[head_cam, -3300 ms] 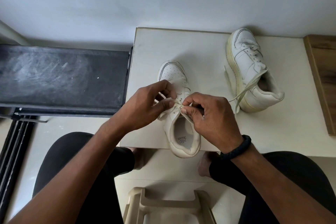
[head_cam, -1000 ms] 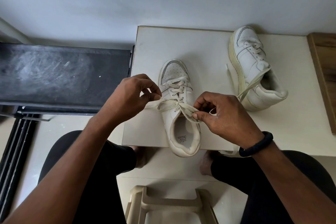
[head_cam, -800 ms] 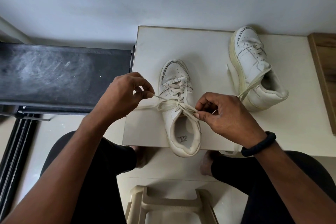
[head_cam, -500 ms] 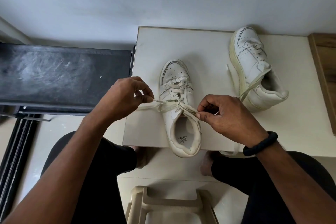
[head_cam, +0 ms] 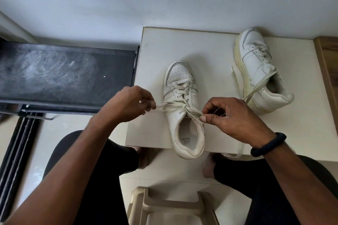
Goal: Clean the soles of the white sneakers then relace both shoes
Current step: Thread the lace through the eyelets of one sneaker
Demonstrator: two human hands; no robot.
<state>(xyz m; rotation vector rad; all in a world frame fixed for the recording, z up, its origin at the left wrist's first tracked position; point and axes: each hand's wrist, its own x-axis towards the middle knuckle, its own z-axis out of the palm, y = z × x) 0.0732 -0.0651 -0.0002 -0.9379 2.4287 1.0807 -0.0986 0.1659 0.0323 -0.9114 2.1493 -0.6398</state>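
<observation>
A white sneaker (head_cam: 180, 82) stands upright on the cream table (head_cam: 210, 49), toe pointing away, heel over the front edge. Its lace (head_cam: 175, 105) is stretched sideways across the top eyelets. My left hand (head_cam: 128, 105) pinches the left end of that lace, just left of the shoe. My right hand (head_cam: 232, 117) pinches the right end beside the shoe's collar. A second white sneaker (head_cam: 256, 65) lies tilted on its side at the table's right, yellowed sole facing left, with a loose lace trailing toward my right hand.
A dark scuffed bench surface (head_cam: 64, 76) adjoins the table on the left. A wooden panel (head_cam: 329, 64) borders the table on the right. A beige plastic stool (head_cam: 172, 206) stands between my knees. The wall is close behind the table.
My hands, close together over the shoe's tongue 3.3 s ago, have drawn apart sideways, pulling the lace ends taut. Over the last half second they barely moved.
</observation>
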